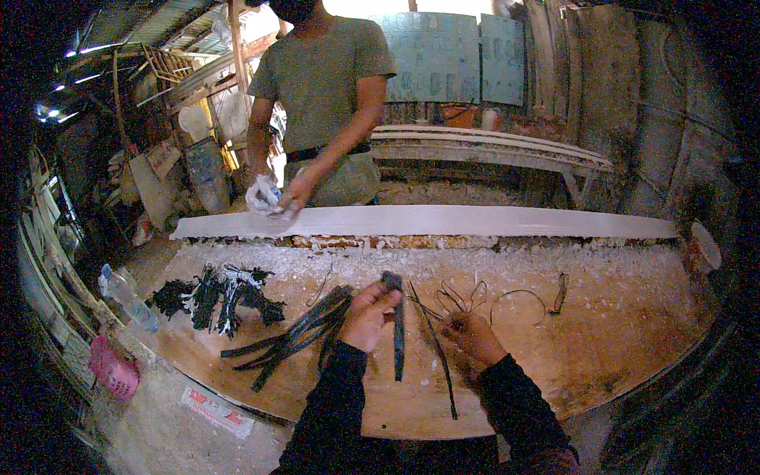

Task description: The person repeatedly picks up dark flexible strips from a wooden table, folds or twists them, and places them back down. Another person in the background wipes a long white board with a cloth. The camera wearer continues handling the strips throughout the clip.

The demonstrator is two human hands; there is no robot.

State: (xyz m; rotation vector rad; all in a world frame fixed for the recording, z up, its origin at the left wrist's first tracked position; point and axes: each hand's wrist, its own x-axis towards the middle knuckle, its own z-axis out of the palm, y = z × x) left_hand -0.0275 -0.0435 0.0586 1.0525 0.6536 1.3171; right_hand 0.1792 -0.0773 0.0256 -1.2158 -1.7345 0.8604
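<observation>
My left hand (370,313) is closed on a flat black strip (398,340); its folded upper end shows at my fingertips and its tail hangs down over the wooden table. To the right, my right hand (473,336) pinches a thin wire (455,297) that fans out in loops above the fingers. Between the hands lies a narrow dark strip (440,360). Left of my left hand rests a loose bunch of black strips (293,332). Farther left sits a pile of black and white tied bundles (218,297). More curled wire (518,294) lies to the right.
Across the table (602,348), a person (324,95) rubs a long white plank (443,222) with a crumpled white wad (265,196). White flakes cover the table's far part. A plastic bottle (127,297) lies at the left edge, with a pink basket (115,368) below it.
</observation>
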